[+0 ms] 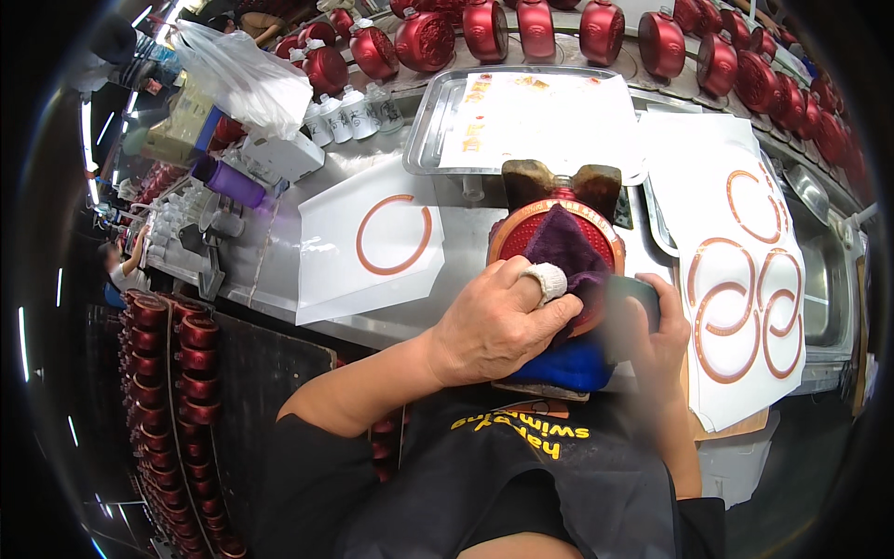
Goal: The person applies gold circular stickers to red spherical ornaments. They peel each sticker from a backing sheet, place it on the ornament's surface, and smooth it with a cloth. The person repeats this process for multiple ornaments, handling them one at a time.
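A round, flat-sided red bottle (605, 244) lies face up in front of me, its neck between two worn brown blocks (529, 181). An orange-gold ring band (515, 224) follows the edge of its face. My left hand (507, 317) has its fingers closed on a dark purple cloth (559, 238) spread over the bottle's face. A white wrap (548, 279) covers one of its fingers. At the bottle's lower right, my right hand (656, 321) grips a dark greenish block-like object (626, 312); both are smeared by motion, so its kind is unclear. Blue cloth (568, 365) lies below the bottle.
Sheets with orange ring decals lie to the left (326, 224) and right (745, 391). Behind the bottle stands a metal tray (424, 140) holding a white decal sheet (559, 121). Red bottles (537, 33) line the back; white bottles (354, 110) and a purple bottle (228, 182) stand left.
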Tool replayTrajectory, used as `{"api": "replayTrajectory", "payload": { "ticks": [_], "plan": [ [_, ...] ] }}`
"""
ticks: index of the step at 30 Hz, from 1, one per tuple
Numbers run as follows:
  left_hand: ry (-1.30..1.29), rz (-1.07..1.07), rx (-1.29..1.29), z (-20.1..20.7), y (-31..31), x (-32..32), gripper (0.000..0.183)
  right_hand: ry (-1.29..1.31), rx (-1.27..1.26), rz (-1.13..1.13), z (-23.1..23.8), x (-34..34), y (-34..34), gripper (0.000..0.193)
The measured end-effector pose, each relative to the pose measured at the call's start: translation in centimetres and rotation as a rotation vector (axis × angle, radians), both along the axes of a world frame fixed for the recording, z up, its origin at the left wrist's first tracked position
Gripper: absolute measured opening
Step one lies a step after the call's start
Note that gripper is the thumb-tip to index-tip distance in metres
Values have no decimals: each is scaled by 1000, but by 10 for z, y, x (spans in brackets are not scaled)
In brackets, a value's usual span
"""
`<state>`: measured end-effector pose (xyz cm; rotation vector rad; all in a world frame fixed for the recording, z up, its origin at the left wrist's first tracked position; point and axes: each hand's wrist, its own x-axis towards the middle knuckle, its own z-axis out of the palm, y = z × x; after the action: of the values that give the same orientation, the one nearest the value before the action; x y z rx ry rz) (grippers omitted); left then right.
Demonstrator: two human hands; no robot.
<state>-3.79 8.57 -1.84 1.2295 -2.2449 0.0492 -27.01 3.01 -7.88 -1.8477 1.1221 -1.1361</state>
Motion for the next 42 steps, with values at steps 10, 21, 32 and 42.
{"api": "replayTrajectory", "payload": {
  "ticks": [10, 21, 32, 42],
  "plan": [
    [253, 15, 170, 21, -81, 30, 22, -11, 48, 34, -1, -1, 1, 36],
    [719, 160, 283, -25, -20, 57, 22, -14, -1, 39, -6, 0, -2, 36],
    [298, 244, -206, -71, 58, -15, 37, -202, 106, 59, -13, -1, 0, 31],
    [-180, 7, -130, -16, 7, -54, 33, -341, 141, -46, -3, -37, 17, 31]
  ]
}}
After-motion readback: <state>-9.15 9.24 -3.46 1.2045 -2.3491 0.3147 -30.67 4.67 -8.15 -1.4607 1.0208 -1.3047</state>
